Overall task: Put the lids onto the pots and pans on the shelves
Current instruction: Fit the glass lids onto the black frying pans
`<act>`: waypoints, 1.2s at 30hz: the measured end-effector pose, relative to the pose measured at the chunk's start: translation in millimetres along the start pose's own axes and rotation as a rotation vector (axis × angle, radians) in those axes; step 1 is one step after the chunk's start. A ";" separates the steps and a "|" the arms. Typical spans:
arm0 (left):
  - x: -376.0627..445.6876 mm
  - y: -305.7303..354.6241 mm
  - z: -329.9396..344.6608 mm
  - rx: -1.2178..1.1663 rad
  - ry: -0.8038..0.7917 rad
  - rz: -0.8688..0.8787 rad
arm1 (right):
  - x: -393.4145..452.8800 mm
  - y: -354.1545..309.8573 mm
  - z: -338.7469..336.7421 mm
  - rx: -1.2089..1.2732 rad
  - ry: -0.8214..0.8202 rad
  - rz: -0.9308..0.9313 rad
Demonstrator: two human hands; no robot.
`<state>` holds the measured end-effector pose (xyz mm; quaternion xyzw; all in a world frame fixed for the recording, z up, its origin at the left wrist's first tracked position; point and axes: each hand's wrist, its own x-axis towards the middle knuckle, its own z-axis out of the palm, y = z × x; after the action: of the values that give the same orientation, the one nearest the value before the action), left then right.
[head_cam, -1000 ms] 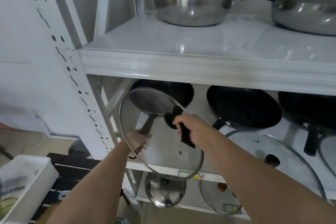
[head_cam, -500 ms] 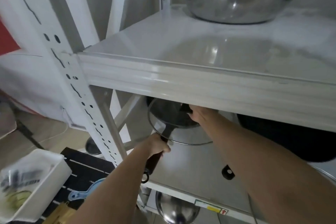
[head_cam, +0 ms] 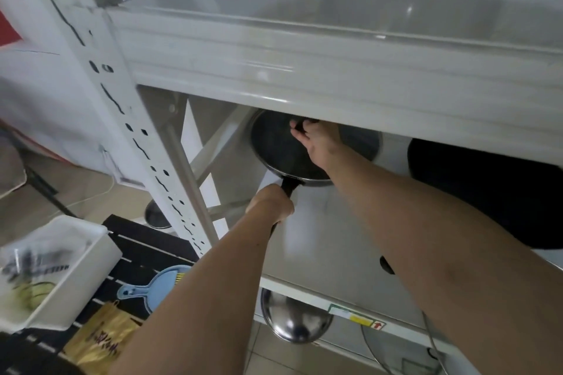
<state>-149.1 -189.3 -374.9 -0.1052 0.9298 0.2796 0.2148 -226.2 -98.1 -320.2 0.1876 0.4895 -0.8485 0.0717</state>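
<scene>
Both hands reach under the upper shelf (head_cam: 335, 76) of a white rack. Left hand (head_cam: 269, 204) is closed in a fist around the black handle (head_cam: 289, 187) of a dark pan (head_cam: 286, 152), which sits at the back left of the middle shelf (head_cam: 329, 240). Right hand (head_cam: 316, 141) lies over the pan with its fingers curled on a black knob (head_cam: 300, 126), apparently that of a glass lid (head_cam: 359, 143) whose blurred rim shows to the right of the wrist; whether the lid is fully seated cannot be told, since the upper shelf's front edge hides the far half. A second dark pan (head_cam: 487, 192) stands just right of the right forearm. Below, a steel lid (head_cam: 295, 320) and another glass lid (head_cam: 396, 347) lie on the lower level. On the floor to the left are a white tub (head_cam: 91, 256), a dark mat (head_cam: 146, 253) and a blue pan-shaped thing (head_cam: 161, 283).
</scene>
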 end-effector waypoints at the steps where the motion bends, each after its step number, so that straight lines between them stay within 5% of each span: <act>1: 1.0 -0.6 0.6 0.008 0.003 0.006 | -0.3 -0.7 -1.3 -0.010 0.024 -0.054; 8: -2.3 -2.5 5.0 0.030 0.010 -0.022 | -17.3 2.9 -6.8 0.077 0.011 -0.055; 11: -13.1 9.9 7.6 0.222 0.249 -0.024 | -25.7 5.5 -21.5 0.035 0.013 -0.055; 14: -34.7 49.4 18.9 0.279 0.427 0.160 | -46.2 0.3 -46.1 -0.055 0.118 -0.107; 21: -93.0 148.5 107.8 0.224 0.250 0.355 | -116.9 -46.4 -169.4 -0.381 0.477 -0.361; 26: -120.7 186.1 175.7 0.359 0.123 0.337 | -168.7 -48.5 -273.3 -1.084 0.684 -0.236; 31: -119.4 189.2 187.4 0.446 0.251 0.247 | -196.7 -24.2 -348.6 -1.752 0.409 0.286; 36: -115.8 176.2 188.3 0.463 0.261 0.213 | -206.1 -23.8 -365.0 -1.847 0.104 0.327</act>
<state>-38.0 70.6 -379.5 0.0101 0.9945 0.0651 0.0811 46.5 214.3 -385.4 0.1605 0.9392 -0.0942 0.2887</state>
